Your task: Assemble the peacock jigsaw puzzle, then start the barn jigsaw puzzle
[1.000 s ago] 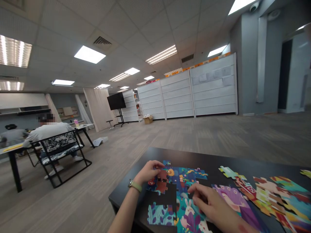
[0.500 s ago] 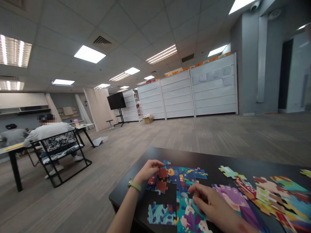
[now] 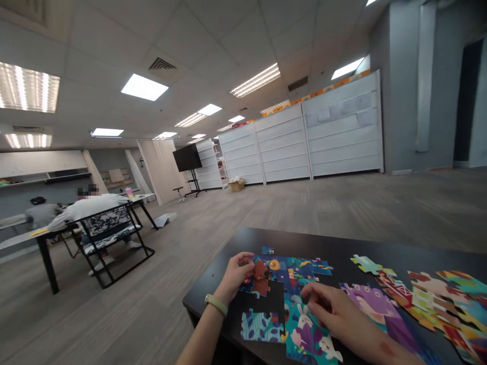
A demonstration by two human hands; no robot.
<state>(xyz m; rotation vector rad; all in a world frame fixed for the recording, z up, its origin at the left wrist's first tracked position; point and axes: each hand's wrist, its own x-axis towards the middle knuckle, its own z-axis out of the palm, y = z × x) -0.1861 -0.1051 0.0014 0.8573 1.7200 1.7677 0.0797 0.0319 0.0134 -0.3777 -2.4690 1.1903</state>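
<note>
My left hand (image 3: pixel 236 276), with a green band at the wrist, is at the left edge of a partly joined jigsaw puzzle (image 3: pixel 300 281). Its bent thumb and forefinger are apart, their tips beside or touching a red-brown puzzle piece (image 3: pixel 261 276). Over the puzzle's right side is my right hand (image 3: pixel 331 304), fingers loosely curled and thumb apart, with nothing visible in them. Below its fingertips lies a joined section with a white rabbit (image 3: pixel 304 320). A teal leaf-patterned section (image 3: pixel 261 327) lies at the near left, and a small blue piece (image 3: pixel 268 250) lies behind.
The dark table (image 3: pixel 262 237) bears a purple puzzle section (image 3: pixel 375 309), a pale green piece (image 3: pixel 366 263) and overlapping colourful pieces (image 3: pixel 449 299) at right. Beyond are a black-framed chair (image 3: pixel 110 228), people seated at another table, a screen on a stand (image 3: pixel 187 158) and white shelving (image 3: pixel 285 142).
The two red-brown pieces, apart earlier, now sit against each other, the lower one having moved up. My hands stay near the same parts of the puzzle. The camera view has shifted slightly.
</note>
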